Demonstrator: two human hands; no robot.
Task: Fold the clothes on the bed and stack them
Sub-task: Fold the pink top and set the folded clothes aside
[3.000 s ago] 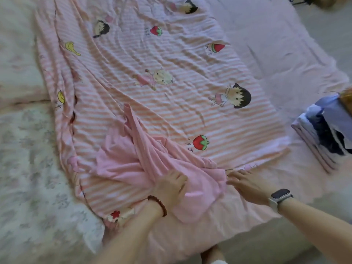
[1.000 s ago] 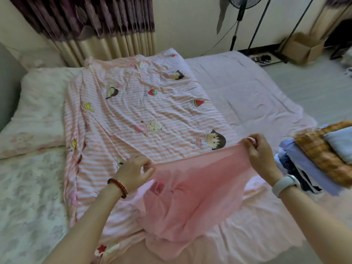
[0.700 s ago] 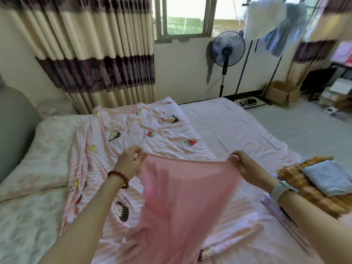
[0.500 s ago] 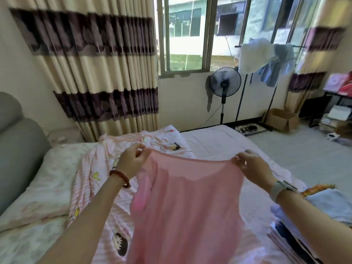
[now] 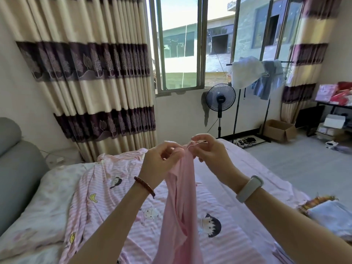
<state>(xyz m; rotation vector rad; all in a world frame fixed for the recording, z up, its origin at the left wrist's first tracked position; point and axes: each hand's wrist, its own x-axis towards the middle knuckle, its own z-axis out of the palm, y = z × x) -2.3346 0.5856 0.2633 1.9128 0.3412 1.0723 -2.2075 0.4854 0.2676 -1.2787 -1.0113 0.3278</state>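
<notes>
The bed lay under a pink striped cartoon sheet. Above it hung the pink garment, doubled lengthwise and held up in the air. A stack of folded clothes sat at the bed's right edge. The left hand and the right hand pinched the garment's top edge, close together.
</notes>
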